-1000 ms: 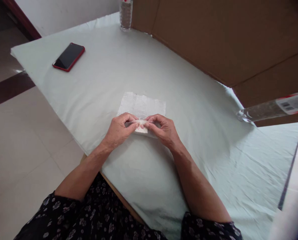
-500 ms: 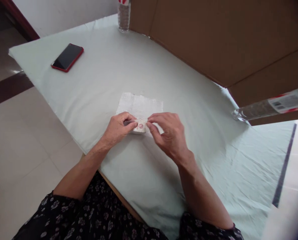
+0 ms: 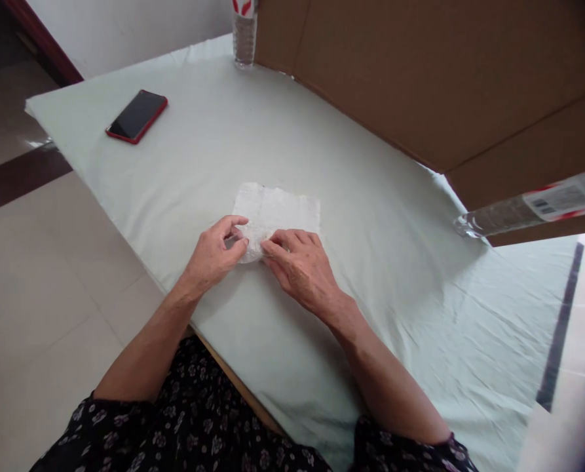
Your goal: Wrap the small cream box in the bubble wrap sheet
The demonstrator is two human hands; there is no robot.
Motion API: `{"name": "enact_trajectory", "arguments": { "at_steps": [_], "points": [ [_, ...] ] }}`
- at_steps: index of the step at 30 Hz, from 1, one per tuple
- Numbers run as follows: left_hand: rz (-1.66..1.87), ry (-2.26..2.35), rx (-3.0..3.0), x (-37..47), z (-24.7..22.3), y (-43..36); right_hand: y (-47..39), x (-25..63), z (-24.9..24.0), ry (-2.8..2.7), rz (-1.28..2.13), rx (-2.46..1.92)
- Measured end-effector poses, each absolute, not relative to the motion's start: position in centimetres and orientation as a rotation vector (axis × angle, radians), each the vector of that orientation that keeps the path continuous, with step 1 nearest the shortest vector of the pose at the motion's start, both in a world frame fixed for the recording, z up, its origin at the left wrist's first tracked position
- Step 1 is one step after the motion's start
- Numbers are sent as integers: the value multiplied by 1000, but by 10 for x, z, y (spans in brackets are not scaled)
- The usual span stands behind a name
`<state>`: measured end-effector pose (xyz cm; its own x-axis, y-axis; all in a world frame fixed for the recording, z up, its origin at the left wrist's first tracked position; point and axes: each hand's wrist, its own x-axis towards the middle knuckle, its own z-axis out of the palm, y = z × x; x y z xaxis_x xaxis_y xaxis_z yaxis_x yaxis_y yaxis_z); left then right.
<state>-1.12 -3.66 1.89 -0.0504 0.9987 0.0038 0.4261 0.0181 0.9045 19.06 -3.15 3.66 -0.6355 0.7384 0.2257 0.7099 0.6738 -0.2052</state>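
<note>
A crinkled, semi-sheer white sheet (image 3: 287, 208) lies flat on the table, its near edge bunched or folded between my hands. My left hand (image 3: 213, 252) is at the near left corner, thumb and forefinger apart and touching or nearly touching the sheet. My right hand (image 3: 299, 265) is closed in a pinch on the near edge, fingertips pressed together on the white material. Whatever lies under the folded part is covered by the sheet and the right fingers.
A phone in a red case (image 3: 137, 117) lies at the far left of the pale green tablecloth (image 3: 198, 157). A clear bottle (image 3: 244, 39) stands at the back. Large brown cardboard (image 3: 395, 72) fills the back right, with another clear bottle (image 3: 508, 215) lying beside it.
My right hand has moved left and down onto the near edge of the sheet. My left hand has shifted slightly left and its fingers have parted. A small whitish piece with a reddish spot no longer shows.
</note>
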Motion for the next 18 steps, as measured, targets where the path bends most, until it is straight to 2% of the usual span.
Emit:
{"name": "enact_trajectory", "arguments": {
  "at_steps": [10,14,18],
  "points": [
    [863,1961,1785,-14,6,-34,-36,179,29,-2625,-93,-1231],
    [669,2102,1714,-20,15,-40,-36,177,27,-2628,-123,-1236],
    [575,2057,1626,-25,24,-44,-35,176,27,-2632,-137,-1233]
  ]
}}
